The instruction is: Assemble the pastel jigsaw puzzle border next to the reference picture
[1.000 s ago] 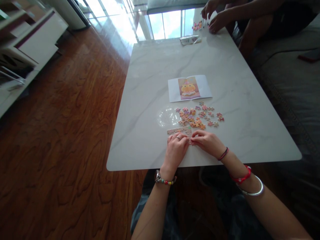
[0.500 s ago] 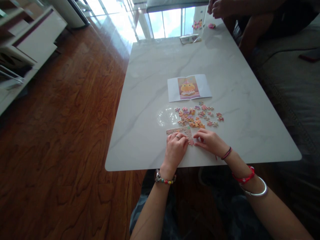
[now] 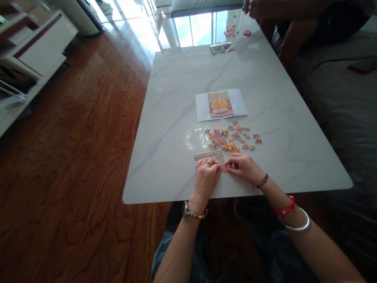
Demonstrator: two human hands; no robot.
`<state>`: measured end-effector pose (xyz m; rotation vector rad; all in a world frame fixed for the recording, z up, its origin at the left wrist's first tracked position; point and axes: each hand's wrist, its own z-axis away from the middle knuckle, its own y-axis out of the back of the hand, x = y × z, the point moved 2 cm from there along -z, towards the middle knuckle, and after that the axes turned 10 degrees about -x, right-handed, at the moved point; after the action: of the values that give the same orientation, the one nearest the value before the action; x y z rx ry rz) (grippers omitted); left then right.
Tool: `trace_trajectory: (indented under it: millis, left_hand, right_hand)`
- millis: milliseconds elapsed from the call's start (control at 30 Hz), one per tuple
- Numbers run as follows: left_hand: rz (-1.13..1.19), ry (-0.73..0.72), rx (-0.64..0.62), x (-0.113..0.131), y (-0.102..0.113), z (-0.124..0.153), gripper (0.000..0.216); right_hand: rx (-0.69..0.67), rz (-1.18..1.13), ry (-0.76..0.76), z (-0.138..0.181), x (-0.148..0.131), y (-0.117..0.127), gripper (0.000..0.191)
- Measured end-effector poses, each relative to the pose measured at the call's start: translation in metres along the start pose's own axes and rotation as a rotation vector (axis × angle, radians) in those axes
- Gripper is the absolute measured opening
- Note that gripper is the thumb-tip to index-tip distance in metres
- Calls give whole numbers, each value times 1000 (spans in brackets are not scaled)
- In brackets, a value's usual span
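My left hand (image 3: 206,177) rests on the white marble table (image 3: 165,157), fingers curled over the near edge of a joined strip of puzzle pieces (image 3: 210,155). My right hand (image 3: 244,167) lies beside it, fingertips pinched on a small pink puzzle piece (image 3: 224,168) between the two hands. A heap of loose pink and orange puzzle pieces (image 3: 231,138) lies just beyond the hands. Further back sits a paper sheet with the reference picture (image 3: 220,104).
A clear plastic bag (image 3: 196,137) lies left of the loose pieces. At the far end another person's hands (image 3: 253,8) work near more pieces (image 3: 231,30) and a small packet (image 3: 220,47). Wooden floor is at left, a grey sofa (image 3: 338,90) at right.
My right hand drew slightly away from the left, then came back, fingertips now meeting at the small piece. The other person's hands lifted off the far table edge.
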<state>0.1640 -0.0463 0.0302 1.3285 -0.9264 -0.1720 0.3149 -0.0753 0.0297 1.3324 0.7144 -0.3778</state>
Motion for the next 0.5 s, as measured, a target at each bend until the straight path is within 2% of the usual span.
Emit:
trace_trajectory:
  millis: [233, 500]
  left_hand:
    - [65, -14, -10, -5, 3, 1, 15]
    - [71, -38, -29, -6, 6, 1, 14]
  right_hand:
    - [-46, -105, 5, 1, 5, 2, 12]
    - [-31, -63, 9, 1, 2, 1, 16]
